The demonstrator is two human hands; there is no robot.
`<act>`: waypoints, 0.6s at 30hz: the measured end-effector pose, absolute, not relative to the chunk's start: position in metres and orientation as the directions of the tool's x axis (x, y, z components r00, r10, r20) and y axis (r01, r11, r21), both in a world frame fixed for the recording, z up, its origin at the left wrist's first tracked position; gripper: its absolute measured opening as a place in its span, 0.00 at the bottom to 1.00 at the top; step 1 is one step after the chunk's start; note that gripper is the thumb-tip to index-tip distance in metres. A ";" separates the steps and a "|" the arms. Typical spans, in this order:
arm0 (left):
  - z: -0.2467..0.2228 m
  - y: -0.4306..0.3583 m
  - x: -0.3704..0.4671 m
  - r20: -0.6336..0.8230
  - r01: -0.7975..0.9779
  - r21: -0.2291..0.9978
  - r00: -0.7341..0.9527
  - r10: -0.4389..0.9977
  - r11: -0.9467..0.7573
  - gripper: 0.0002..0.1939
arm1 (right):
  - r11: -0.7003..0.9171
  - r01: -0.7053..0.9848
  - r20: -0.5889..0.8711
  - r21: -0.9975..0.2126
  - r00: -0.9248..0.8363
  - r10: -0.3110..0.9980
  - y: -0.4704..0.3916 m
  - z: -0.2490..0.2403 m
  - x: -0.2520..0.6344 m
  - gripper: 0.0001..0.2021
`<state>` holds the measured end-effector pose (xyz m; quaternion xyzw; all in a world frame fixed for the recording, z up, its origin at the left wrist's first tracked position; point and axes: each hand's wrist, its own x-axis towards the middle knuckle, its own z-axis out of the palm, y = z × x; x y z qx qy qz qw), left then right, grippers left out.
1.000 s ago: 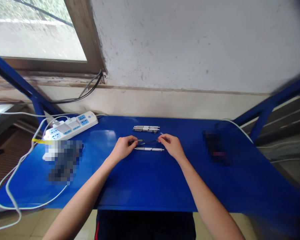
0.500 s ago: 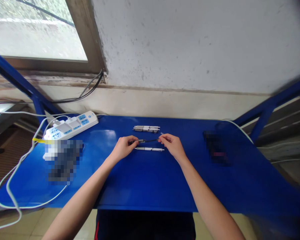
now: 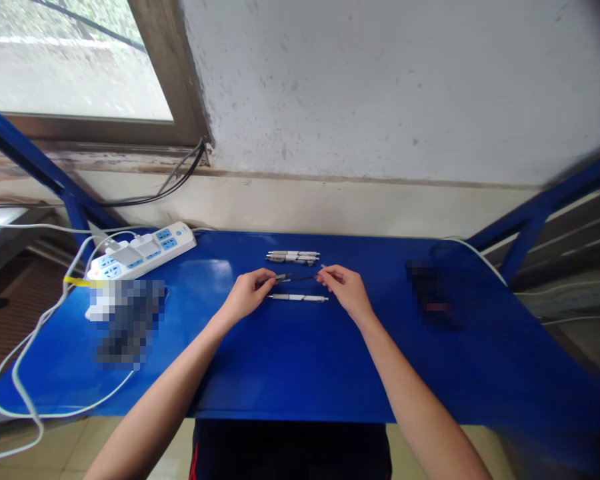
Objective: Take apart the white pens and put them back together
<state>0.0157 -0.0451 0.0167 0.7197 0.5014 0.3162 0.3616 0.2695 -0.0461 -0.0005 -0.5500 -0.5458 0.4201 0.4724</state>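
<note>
My left hand point(image 3: 253, 294) pinches a short grey pen barrel point(image 3: 283, 277), whose end points right. Opposite it, my right hand point(image 3: 344, 288) grips a thin dark pen refill point(image 3: 306, 277) between thumb and fingers. The refill lies level, its left end close to the barrel's end; whether the two touch I cannot tell. A small pale tip point(image 3: 323, 267) shows above my right fingertips. Just below both hands a white pen point(image 3: 297, 298) lies crosswise on the blue table point(image 3: 290, 360). Beyond them several white and grey pens point(image 3: 293, 257) lie side by side.
On the left stand a white power strip point(image 3: 175, 239) with plugged-in chargers and a blurred-out dark object point(image 3: 130, 323). White cables point(image 3: 25, 393) loop over the left edge. Another blurred dark object point(image 3: 433, 293) lies at right. A wall point(image 3: 360, 207) closes off the back.
The dark refill has moved apart from the barrel, with less of it alongside the barrel now. My left hand has risen slightly. The pens on the table have stayed in place.
</note>
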 end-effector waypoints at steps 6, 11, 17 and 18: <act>0.019 -0.045 0.016 0.087 0.529 0.810 0.320 0.944 -0.254 0.16 | 0.040 0.184 0.049 -0.982 0.049 0.998 -0.047 0.002 0.268 0.12; 0.019 -0.046 0.016 0.083 0.542 0.800 0.328 0.941 -0.259 0.16 | 0.032 0.175 0.044 -0.984 0.061 0.997 -0.048 0.002 0.267 0.12; 0.016 -0.045 0.015 0.081 0.537 0.805 0.319 0.944 -0.251 0.16 | 0.039 0.185 0.051 -0.982 0.058 0.997 -0.047 0.000 0.268 0.13; 0.016 -0.045 0.015 0.081 0.536 0.806 0.318 0.945 -0.250 0.16 | 0.039 0.187 0.051 -0.982 0.058 0.997 -0.047 0.000 0.268 0.13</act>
